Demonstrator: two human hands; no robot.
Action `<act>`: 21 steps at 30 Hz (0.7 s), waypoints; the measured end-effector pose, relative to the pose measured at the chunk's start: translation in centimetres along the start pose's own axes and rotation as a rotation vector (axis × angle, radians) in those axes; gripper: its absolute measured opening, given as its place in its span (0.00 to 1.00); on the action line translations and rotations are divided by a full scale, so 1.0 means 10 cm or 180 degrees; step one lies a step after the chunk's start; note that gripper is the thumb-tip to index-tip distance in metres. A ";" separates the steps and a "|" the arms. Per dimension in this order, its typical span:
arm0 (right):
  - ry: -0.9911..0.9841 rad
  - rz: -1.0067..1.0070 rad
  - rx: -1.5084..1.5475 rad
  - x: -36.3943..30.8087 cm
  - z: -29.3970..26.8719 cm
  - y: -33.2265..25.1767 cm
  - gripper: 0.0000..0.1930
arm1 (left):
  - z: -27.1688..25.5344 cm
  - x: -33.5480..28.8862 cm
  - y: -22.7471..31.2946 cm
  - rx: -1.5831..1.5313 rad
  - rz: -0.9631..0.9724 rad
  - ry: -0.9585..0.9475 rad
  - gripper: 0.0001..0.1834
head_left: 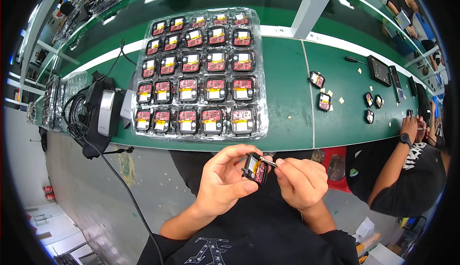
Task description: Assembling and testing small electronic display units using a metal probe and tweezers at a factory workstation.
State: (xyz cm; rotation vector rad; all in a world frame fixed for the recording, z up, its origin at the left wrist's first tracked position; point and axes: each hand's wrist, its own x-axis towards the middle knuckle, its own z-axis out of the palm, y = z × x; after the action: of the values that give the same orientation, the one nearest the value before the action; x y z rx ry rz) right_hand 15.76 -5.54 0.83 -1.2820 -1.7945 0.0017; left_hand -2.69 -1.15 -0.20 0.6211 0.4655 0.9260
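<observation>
My left hand (223, 181) is closed around the edges of a small black device casing (256, 168), tilted up in front of my body. Inside it show a red circuit board, a white block and yellow tape. Between the thumb and fingers of my right hand (303, 181) is a thin metal tool like tweezers (270, 163). Its tip meets the upper part of the casing; the rest is hidden in the hand. Beyond my hands, a clear plastic tray (262, 116) holds rows of similar open casings on the green table (288, 97).
Left of the tray are a dark bag (93, 140), a grey box-shaped device (106, 114) and coiled black cables (79, 116). Further right lie loose casings (325, 102), a screwdriver (354, 59) and a black tray (379, 70). A co-worker (397, 174) sits at the right.
</observation>
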 end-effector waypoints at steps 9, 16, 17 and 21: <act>0.0023 0.0454 0.0496 0.02 0.08 0.00 0.09 | 0.07 0.00 0.02 0.0175 0.0127 0.0288 0.33; 0.0006 0.0537 0.0537 0.04 0.07 0.00 0.09 | 0.07 0.02 0.02 0.0202 0.0239 0.0290 0.34; 0.0004 0.0538 0.0537 0.04 0.07 0.00 0.09 | 0.04 0.03 0.02 0.0236 0.0306 0.0026 0.32; -0.0103 0.0745 0.0660 0.08 0.04 0.00 0.08 | 0.02 0.04 0.01 0.0352 0.0429 -0.0232 0.31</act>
State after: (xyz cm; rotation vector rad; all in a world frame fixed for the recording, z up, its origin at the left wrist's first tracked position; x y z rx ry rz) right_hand 15.40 -4.78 1.09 -1.3384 -1.6147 0.3323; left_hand -2.41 -0.80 0.02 0.7920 0.4152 1.0064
